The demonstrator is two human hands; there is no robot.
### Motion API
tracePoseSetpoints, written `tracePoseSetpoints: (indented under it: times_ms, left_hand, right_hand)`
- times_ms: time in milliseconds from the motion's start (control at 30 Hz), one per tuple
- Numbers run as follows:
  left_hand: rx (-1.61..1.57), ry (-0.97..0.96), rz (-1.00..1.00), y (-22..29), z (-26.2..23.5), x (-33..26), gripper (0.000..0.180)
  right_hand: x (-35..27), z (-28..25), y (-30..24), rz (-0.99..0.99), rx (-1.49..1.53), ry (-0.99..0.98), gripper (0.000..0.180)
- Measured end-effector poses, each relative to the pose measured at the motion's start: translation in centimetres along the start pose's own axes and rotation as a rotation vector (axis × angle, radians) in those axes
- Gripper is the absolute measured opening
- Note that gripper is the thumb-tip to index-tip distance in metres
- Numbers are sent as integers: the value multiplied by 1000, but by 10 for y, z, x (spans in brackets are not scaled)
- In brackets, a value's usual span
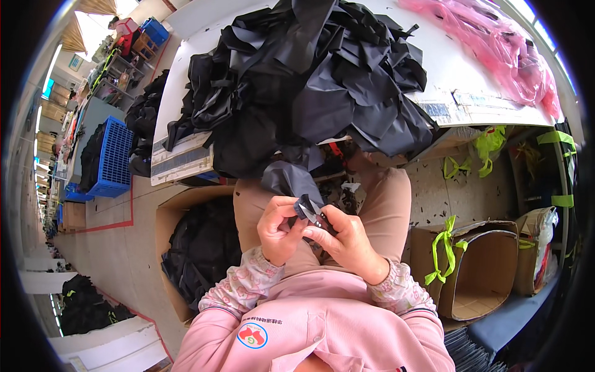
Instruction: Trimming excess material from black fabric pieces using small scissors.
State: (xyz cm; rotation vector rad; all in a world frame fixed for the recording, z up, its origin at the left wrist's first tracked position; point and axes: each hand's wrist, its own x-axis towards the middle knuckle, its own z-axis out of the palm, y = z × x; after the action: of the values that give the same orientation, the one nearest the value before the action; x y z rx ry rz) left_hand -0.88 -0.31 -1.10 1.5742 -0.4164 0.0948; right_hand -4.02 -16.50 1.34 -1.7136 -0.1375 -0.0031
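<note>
Over my lap, my left hand (279, 230) pinches the edge of a black fabric piece (289, 181), which hangs from the fingers toward the table. Close against it, my right hand (351, 242) is closed on what looks like a small pair of thread snips (308, 214), with pale metal showing by the left fingertips. The fingers partly hide the tool and the fabric edge. Just beyond the hands, a big heap of black fabric pieces (310, 80) covers much of the white table (167, 118) and droops over its front edge.
A cardboard box (166, 232) of black fabric stands by my left leg. To the right are open cardboard boxes (489, 273) with a lime-green strip (443, 251) tied on. Pink plastic (496, 49) lies on the table's right. A blue crate (111, 158) is farther left. Scraps litter the floor.
</note>
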Motion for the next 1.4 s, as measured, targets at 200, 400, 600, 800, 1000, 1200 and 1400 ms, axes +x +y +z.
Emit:
tracePoseSetpoints:
  times_ms: [200, 400, 600, 800, 1000, 1200, 1400]
  left_hand:
    - [-26, -9, 11, 2, 1, 0, 15]
    - [-33, -24, 18, 0, 0, -1, 15]
    - [28, -76, 38, -3, -5, -2, 18]
    - [-269, -227, -186, 4, -15, 13, 15]
    - [-535, -433, -379, 1, -33, 28, 12]
    - [-593, -506, -491, -2, -32, 26, 12]
    - [-586, -550, -541, -6, -32, 22, 13]
  right_hand:
    - [-3, -1, 8, 38, 29, -19, 26]
    - [-1, 0, 6, -26, 38, 17, 33]
    - [-2, -6, 1, 27, 9, -3, 33]
    - [-4, -24, 6, 225, 172, -108, 32]
    - [3, -39, 1, 185, 82, -258, 38]
    - [3, -42, -1, 15, -242, -271, 39]
    - [3, -40, -3, -52, -366, -229, 38]
